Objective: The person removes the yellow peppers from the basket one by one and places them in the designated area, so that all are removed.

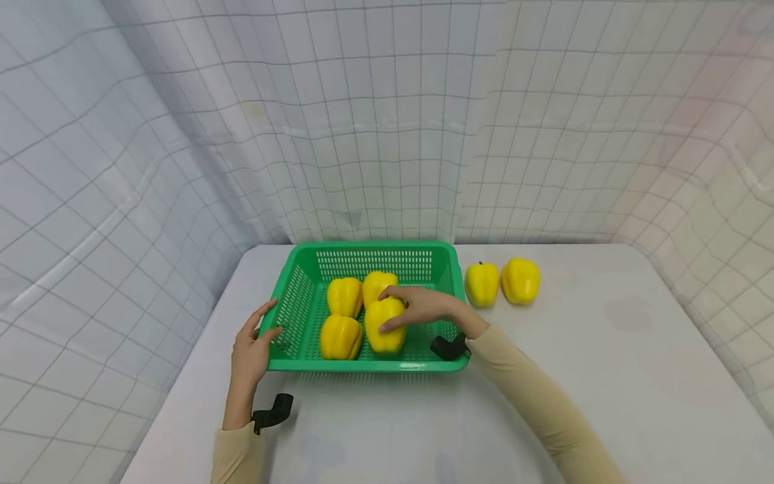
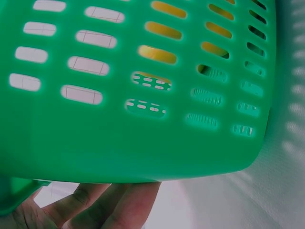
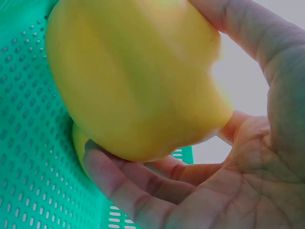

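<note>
A green plastic basket (image 1: 369, 366) with slotted walls stands on the white table. My right hand (image 1: 420, 306) reaches over its right side and grips a yellow bell pepper (image 1: 385, 333) between thumb and fingers; the right wrist view shows this bell pepper (image 3: 128, 81) large, with the fingers curled under it. Three other yellow peppers lie in the basket: one at back left (image 1: 344, 297), one behind the held pepper (image 1: 377, 282) and one at front left (image 1: 340, 338). My left hand (image 1: 250, 346) holds the basket's left rim, its thumb over the edge and its fingers outside.
Two more yellow bell peppers, one with a green stem (image 1: 482, 284) and one beside it (image 1: 521, 281), lie on the table (image 1: 605, 363) right of the basket. White checked curtains (image 1: 387, 134) hang behind and on both sides. Black wrist cameras (image 1: 450, 347) are strapped to both wrists.
</note>
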The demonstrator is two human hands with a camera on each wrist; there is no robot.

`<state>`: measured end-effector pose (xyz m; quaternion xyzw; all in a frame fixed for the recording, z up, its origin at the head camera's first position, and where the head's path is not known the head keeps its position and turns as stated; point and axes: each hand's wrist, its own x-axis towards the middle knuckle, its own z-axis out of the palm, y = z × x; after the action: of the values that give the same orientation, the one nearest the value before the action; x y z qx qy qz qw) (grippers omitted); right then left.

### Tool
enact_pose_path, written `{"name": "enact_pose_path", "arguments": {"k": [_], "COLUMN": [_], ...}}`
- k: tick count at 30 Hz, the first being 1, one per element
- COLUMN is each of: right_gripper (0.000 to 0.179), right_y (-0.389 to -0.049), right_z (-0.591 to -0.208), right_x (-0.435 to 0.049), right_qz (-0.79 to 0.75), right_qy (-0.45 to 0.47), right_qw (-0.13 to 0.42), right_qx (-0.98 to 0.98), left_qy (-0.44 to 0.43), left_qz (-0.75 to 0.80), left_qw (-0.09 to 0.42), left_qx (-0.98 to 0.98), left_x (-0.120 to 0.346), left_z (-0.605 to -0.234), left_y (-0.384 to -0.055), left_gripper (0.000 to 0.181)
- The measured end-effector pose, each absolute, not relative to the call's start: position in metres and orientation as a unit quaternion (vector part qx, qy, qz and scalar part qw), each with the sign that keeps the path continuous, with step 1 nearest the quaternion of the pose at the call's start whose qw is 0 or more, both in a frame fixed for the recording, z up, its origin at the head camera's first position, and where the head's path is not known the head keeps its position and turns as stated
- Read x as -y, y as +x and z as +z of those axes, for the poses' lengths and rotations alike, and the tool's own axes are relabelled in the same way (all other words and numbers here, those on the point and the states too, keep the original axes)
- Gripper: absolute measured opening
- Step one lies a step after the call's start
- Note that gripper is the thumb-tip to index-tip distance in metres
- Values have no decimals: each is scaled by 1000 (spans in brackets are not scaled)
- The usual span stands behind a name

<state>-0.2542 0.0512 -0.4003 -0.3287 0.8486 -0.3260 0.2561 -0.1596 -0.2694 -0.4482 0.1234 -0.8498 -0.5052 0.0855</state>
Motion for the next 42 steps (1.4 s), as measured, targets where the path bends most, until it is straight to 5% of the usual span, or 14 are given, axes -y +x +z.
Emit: {"name": "enact_pose_path", "arguments": {"k": [17, 42], "right_gripper": [54, 47], "right_y": [-238, -224], "right_z": [-392, -394], "right_x": [-76, -121], "right_qz": [-420, -546], "right_qy": [-351, -252], "right_qw": [163, 29], "right_qx": [-821, -798], "left_qy": [119, 118], "left_qz": [-503, -500], "left_qw": [75, 82], "left_qx": [853, 854], "left_x": [271, 270], "left_z": [-446, -447], "left_y": [-159, -159], "left_gripper": [51, 50]}}
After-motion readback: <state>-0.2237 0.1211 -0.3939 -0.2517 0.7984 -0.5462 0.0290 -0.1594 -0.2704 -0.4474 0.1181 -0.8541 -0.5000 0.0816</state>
